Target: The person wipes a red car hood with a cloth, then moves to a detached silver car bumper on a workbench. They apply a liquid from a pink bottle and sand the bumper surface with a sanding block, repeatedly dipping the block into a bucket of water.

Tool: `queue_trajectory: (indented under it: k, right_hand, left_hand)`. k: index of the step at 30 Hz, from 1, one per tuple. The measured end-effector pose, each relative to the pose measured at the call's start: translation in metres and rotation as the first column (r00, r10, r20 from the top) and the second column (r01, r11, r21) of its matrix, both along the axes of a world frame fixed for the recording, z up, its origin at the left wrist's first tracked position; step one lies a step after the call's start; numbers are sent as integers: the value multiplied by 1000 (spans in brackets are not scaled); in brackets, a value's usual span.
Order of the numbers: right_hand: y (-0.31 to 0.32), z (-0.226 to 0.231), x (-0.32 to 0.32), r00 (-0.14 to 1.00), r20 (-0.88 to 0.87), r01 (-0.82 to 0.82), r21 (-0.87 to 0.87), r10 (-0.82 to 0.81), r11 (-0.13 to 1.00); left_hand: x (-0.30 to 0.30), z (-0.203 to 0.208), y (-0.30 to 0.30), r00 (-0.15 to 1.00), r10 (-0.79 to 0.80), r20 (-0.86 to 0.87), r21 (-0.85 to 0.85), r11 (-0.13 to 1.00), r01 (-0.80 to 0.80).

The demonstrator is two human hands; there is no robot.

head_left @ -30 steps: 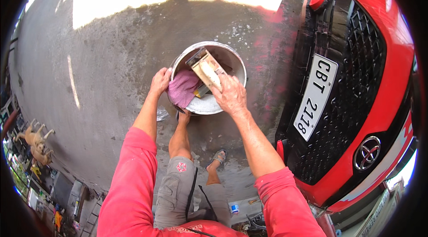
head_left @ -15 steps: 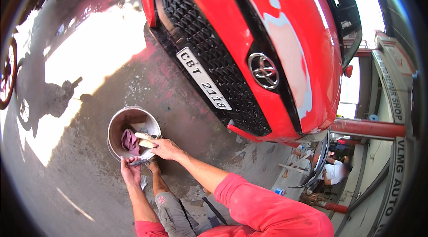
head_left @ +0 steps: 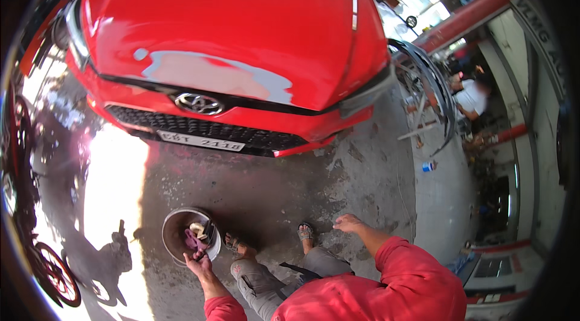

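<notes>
A metal bucket (head_left: 171, 229) stands on the floor to the left of my feet. Inside it are a purple cloth (head_left: 192, 240) and a pale cream block (head_left: 197, 230), with a dark item beside the block. My left hand (head_left: 199, 264) reaches over the near rim, its fingers closed on the cloth's near end; a small dark thing by the fingertips is too small to name. Away to the right, my right hand (head_left: 349, 223) hangs above the floor with fingers loosely stretched and nothing in them.
A red car (head_left: 241, 31) stands ahead, a pale bare patch (head_left: 205, 73) on its hood. A detached dark bumper (head_left: 444, 100) and a seated person (head_left: 471, 98) are at the right. A bicycle wheel (head_left: 57, 275) is at the left, a small blue-and-white container (head_left: 429, 166) on the right floor.
My right hand has let go of the cream block, now in the bucket, and swung right. My left hand stays at the near rim, now by the cloth. The view has turned toward the car.
</notes>
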State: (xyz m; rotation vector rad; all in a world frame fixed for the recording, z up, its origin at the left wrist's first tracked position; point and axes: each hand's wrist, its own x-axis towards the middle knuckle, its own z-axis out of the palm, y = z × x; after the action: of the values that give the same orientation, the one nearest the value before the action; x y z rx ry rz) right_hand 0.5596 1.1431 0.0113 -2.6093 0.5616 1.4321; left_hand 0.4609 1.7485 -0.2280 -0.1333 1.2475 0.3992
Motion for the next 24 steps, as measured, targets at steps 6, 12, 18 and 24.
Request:
queue_trajectory:
  k: [6, 12, 18, 24]
  right_hand:
    - [-112, 44, -107, 945, 165, 279, 44, -282, 959]
    - [-215, 41, -307, 900, 248, 336, 127, -358, 933]
    - [-251, 48, -529, 159, 79, 973, 154, -984, 170]
    - [-242, 31, -716, -344, 72, 935, 123, -936, -334]
  left_hand:
    - [-48, 42, 8, 857, -511, -62, 69, 855, 515]
    - [-72, 140, -60, 257, -883, -393, 207, 187, 960]
    - [-54, 196, -211, -264, -775, -573, 122, -400, 908]
    - [-38, 225, -357, -543, -532, -650, 50, -743, 668]
